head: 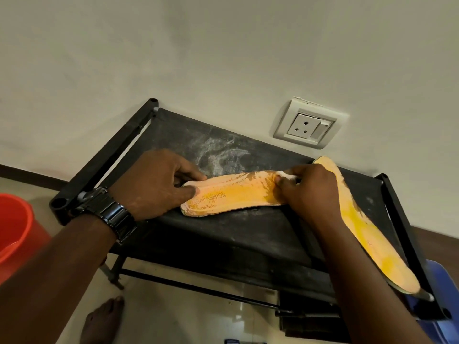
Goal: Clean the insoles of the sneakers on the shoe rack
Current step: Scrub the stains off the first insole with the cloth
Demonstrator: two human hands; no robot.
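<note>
Hands work the orange insole on the rack top

Head view: both forearms reach forward and down over the shoe rack, whose black fabric top shelf is dusted with white powder. The left hand, a dark watch on its wrist, has its knuckles up and fingers curled, and pinches the heel end of the insole between thumb and forefinger. That insole lies flat across the middle of the shelf. The right hand curls tight round a small white wad and presses it onto the insole's toe end. A second insole lies along the rack's right edge, and a red bucket stands on the floor at left.
</note>
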